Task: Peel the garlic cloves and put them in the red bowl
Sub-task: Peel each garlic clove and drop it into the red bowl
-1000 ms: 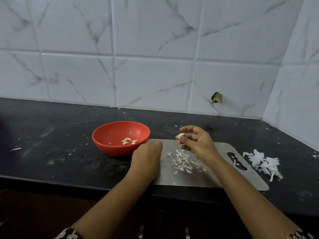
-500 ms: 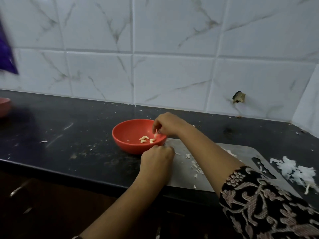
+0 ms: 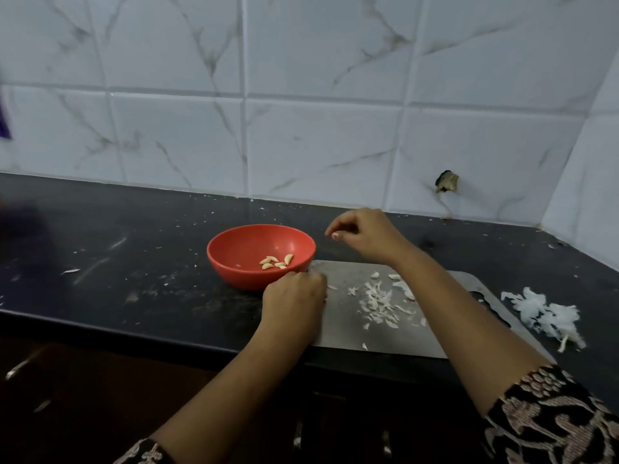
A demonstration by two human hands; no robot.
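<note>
1. While peeled garlic cloves (image 3: 276, 261) lie in the red bowl (image 3: 234, 259), the right hand (image 3: 366, 234) hovers at its 3 o'clock with fingers loosely curled; whether they pinch anything cannot be told.
2. The left hand (image 3: 294, 298) rests at the bowl's 5 o'clock on the steel board (image 3: 345, 329), fingers curled under, their hold hidden.
3. Peel scraps (image 3: 378, 306) litter the board; a skin heap (image 3: 546, 316) lies at its 3 o'clock.

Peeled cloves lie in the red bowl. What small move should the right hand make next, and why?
Probably lower the right hand to the curled left hand for another clove. The right hand hovers beside the red bowl, not over it, and peeled cloves lie inside. No unpeeled clove shows on the cutting board among the skins; whatever the left hand may hold is hidden.
</note>
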